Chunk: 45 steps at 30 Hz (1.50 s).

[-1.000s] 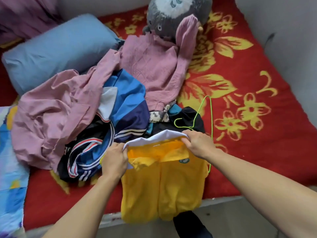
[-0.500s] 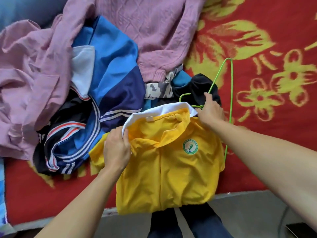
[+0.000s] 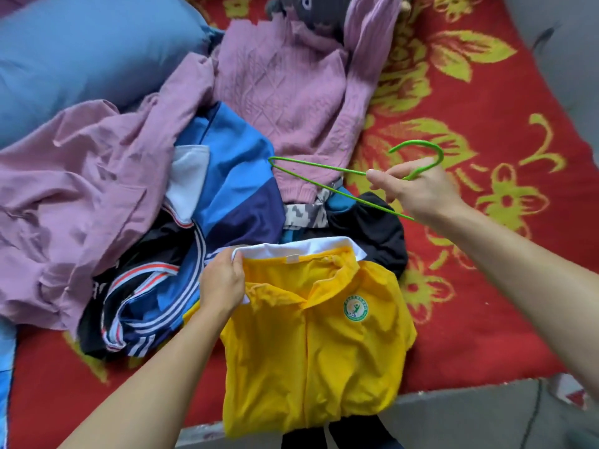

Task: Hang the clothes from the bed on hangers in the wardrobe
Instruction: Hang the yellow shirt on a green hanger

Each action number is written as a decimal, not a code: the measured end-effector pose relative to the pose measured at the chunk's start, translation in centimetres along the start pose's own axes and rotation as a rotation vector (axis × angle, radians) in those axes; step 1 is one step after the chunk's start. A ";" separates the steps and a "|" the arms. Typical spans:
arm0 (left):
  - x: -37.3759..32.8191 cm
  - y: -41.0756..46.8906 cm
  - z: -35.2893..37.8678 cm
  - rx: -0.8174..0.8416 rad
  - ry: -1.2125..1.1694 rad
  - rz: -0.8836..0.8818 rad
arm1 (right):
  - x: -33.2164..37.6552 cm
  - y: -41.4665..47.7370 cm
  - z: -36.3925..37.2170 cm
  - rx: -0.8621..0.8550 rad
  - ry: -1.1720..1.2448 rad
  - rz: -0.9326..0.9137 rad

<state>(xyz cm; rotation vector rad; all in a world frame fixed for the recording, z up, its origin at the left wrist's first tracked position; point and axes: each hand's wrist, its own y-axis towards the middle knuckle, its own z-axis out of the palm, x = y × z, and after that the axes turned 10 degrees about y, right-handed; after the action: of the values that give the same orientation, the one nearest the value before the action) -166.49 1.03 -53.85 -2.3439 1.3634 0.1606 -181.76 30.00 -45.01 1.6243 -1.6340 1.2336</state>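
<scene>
A yellow polo shirt (image 3: 324, 351) with a white collar and a round green badge lies at the bed's near edge, its hem hanging over. My left hand (image 3: 223, 283) pinches the left end of the collar. My right hand (image 3: 418, 189) holds a thin green wire hanger (image 3: 311, 176) just below its hook, lifted above the clothes with its wide end pointing left. Behind the shirt is a pile: a blue and navy striped jacket (image 3: 227, 189), a pink knit sweater (image 3: 291, 92), a mauve garment (image 3: 74, 183) and a black garment (image 3: 382, 228).
The bed has a red cover with yellow flowers (image 3: 486, 254). A blue pillow (image 3: 81, 50) lies at the back left, a grey plush toy (image 3: 311, 11) at the back. A grey wall (image 3: 567, 59) runs along the right; the floor (image 3: 470, 419) shows below the bed edge.
My right hand let go of the collar, took the green hanger off the bed and lifted it, turning it sideways. My left hand kept its hold on the collar.
</scene>
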 end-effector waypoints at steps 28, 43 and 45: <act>2.0 -1.7 -0.4 0.028 -0.202 0.159 | -2.9 -3.7 13.1 0.627 -0.149 0.108; 1.5 -1.3 -2.0 -0.088 -0.109 0.286 | -0.9 -3.4 14.6 0.492 -0.060 -0.009; 2.0 -1.6 -1.6 -0.050 -0.141 0.290 | -1.0 -4.7 16.8 0.608 0.005 0.043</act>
<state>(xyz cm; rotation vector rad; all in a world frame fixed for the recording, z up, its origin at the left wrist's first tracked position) -164.33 -0.51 -52.58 -2.1172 1.6364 0.4408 -173.19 16.61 -52.27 1.9260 -1.3653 1.8819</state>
